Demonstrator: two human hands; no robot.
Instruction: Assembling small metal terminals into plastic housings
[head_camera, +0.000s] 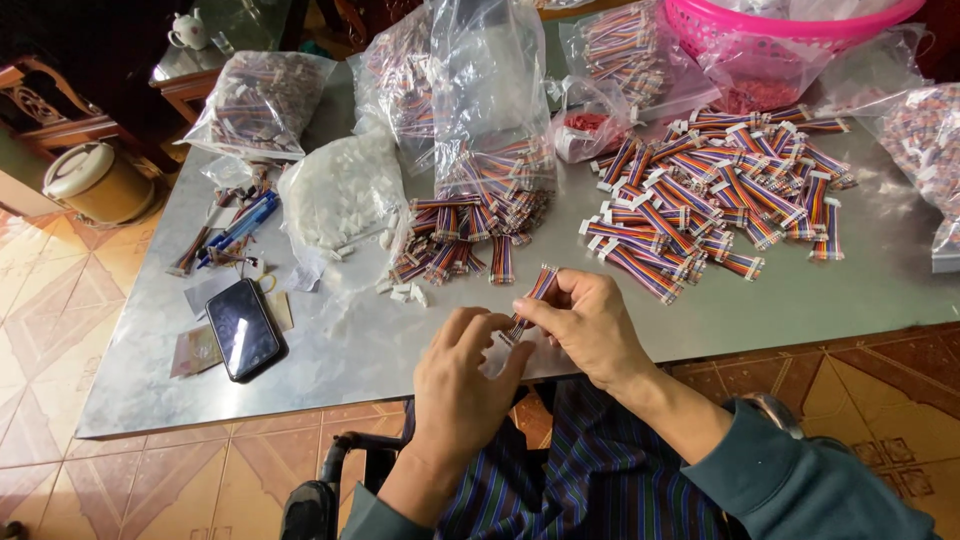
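at the near edge of a grey metal desk (780, 290), two bare hands meet over one short rainbow-coloured ribbon cable with white plastic end connectors (530, 300). the right hand (590, 325) has its grip closed on the cable, thumb and fingers pinching it along its length so it slants up and away from the person. the left hand (462, 375) touches the cable's lower end with its fingertips, grip closed lightly around that end. just beyond the hands lies a loose heap of matching striped cables (465, 235) spilling from a clear plastic bag (490, 90). to the right, a wider spread pile of the same cables (715, 195) covers the desk. a clear bag of small white plastic connectors (340, 190) sits to the left, and a black smartphone (243, 328) lies flat near the desk's left edge. a pink plastic basket (790, 25) stands at the far side.
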